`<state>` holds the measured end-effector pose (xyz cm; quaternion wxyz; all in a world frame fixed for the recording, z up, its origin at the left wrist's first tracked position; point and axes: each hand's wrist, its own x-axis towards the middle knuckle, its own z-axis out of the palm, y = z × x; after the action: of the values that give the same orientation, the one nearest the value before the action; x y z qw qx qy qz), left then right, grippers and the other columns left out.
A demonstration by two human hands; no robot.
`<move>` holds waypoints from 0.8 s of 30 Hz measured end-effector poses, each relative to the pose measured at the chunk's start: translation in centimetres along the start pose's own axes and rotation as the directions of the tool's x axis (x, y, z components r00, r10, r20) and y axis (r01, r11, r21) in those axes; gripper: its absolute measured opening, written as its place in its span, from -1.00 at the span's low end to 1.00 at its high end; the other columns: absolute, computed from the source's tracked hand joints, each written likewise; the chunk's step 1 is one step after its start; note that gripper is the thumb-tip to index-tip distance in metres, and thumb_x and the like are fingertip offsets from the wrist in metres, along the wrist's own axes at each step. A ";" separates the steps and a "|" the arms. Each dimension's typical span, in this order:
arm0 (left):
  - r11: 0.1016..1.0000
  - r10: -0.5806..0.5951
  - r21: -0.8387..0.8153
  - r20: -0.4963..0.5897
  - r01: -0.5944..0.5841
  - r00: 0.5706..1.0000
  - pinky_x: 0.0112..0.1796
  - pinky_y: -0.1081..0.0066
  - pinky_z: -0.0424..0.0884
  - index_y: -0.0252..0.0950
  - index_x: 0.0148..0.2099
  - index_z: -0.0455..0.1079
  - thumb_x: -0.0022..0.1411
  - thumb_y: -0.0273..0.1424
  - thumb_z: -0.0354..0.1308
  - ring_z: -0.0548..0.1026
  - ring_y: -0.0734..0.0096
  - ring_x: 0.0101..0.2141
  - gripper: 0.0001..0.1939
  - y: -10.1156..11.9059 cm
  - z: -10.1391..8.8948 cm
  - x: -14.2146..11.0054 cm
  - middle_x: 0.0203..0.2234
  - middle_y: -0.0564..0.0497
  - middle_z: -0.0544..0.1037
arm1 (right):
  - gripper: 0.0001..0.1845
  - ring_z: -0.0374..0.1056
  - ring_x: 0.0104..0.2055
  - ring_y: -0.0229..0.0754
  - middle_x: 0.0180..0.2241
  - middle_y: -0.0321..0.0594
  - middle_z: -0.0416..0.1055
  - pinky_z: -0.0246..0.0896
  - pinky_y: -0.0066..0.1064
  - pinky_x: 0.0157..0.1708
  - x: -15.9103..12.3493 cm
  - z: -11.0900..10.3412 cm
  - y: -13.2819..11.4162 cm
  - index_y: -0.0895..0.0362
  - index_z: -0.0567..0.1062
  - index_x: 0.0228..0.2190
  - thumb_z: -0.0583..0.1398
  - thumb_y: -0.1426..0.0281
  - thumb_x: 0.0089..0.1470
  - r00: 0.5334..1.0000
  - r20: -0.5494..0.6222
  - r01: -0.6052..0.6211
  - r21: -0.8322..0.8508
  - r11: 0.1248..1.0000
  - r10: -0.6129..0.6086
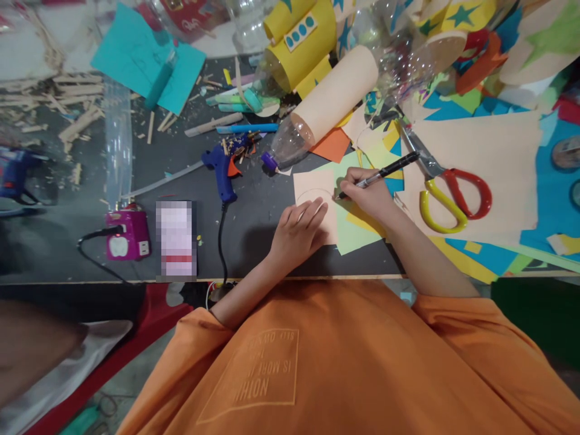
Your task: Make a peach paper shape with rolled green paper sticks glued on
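Observation:
My left hand lies flat with fingers stretched over a small peach paper on the dark table. A thin curved line shows on that paper, just above my fingertips. My right hand grips a black pen low on its barrel, the tip at the paper's right edge. Under the peach sheet and my right hand lies a light green paper. To the right, large scissors with one red and one yellow handle rest on a bigger peach sheet.
A blue glue gun lies left of my hands, its cord running over the table edge. Farther left are a phone and a purple power adapter. A paper-wrapped plastic bottle lies ahead. Wood scraps litter the far left, near another person's arm.

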<state>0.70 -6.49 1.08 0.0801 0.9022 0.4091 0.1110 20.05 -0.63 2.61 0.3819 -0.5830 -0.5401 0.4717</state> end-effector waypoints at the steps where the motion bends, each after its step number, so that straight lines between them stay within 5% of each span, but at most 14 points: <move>1: 1.000 0.007 -0.003 -0.015 -0.007 1.000 0.10 0.19 0.19 -0.36 0.26 0.25 0.39 -0.25 -0.06 0.37 0.15 0.09 -0.51 0.0 0.1 0.0 0.17 -0.13 0.43 | -0.68 0.02 -0.64 -0.37 -0.74 -0.43 0.05 0.00 -0.46 -0.58 0.0 -0.1 0.1 0.07 0.09 -0.77 0.12 0.48 -0.18 1.000 0.009 -0.006 0.016 1.000 0.006; 6: 0.998 0.038 -0.038 -0.082 -0.041 0.996 0.08 0.17 0.22 -0.43 0.24 0.24 0.37 -0.29 -0.01 0.39 0.13 0.08 -0.53 -0.1 0.1 0.0 0.14 -0.21 0.45 | -0.68 0.07 -0.67 -0.38 -0.75 -0.41 0.15 -0.03 -0.46 -0.61 0.4 -0.5 0.3 0.08 0.17 -0.76 0.18 0.41 -0.13 0.999 -0.046 0.030 0.136 0.990 -0.024; 12: 0.989 0.014 -0.143 -0.071 -0.024 0.997 0.03 0.14 0.30 -0.42 0.13 0.29 0.39 -0.32 -0.08 0.42 0.12 0.08 -0.62 -0.5 -0.1 0.0 0.08 -0.31 0.47 | -0.64 0.10 -0.73 -0.35 -0.75 -0.41 0.24 -0.03 -0.44 -0.69 0.3 -0.5 0.4 0.06 0.43 -0.52 0.19 0.04 0.05 0.996 -0.075 0.051 0.180 0.982 -0.038; 16: 0.988 0.015 -0.153 -0.116 -0.032 0.993 0.06 0.08 0.32 -0.41 0.13 0.28 0.38 -0.33 -0.06 0.43 0.10 0.07 -0.63 -0.6 0.0 -0.3 0.05 -0.31 0.49 | -0.72 0.32 -0.54 -0.30 -0.50 -0.30 0.45 0.22 -0.42 -0.50 0.5 -0.9 1.1 0.06 0.50 -0.38 0.25 0.10 0.04 0.976 -0.073 0.200 -0.048 0.979 -0.203; 20: 0.985 0.079 -0.144 -0.131 -0.098 0.988 0.01 0.15 0.39 -0.35 0.11 0.32 0.35 -0.33 0.02 0.48 0.16 0.02 -0.66 -0.2 -0.5 -1.2 -0.02 -0.24 0.54 | -0.80 0.44 -0.32 -0.15 -0.34 -0.20 0.55 0.33 -0.31 -0.30 1.3 -1.8 2.1 0.07 0.53 -0.25 0.22 0.31 0.04 0.887 -0.016 0.423 -0.371 0.827 -0.461; 24: 0.977 0.142 -0.145 -0.082 -0.153 0.986 -0.08 0.21 0.47 -0.35 0.03 0.39 0.32 -0.33 0.07 0.53 0.18 -0.04 -0.71 0.0 -1.3 -2.2 -0.09 -0.20 0.59 | -0.76 0.45 -0.20 -0.06 -0.25 -0.17 0.57 0.32 -0.18 -0.15 1.7 -2.8 2.5 0.04 0.51 -0.19 0.10 0.41 0.13 0.870 0.065 0.447 -0.523 0.726 -0.488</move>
<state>-1.04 -8.10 2.03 0.1252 0.9168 0.3340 0.1796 23.40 0.97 0.76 0.3359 -0.5269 -0.7614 0.1727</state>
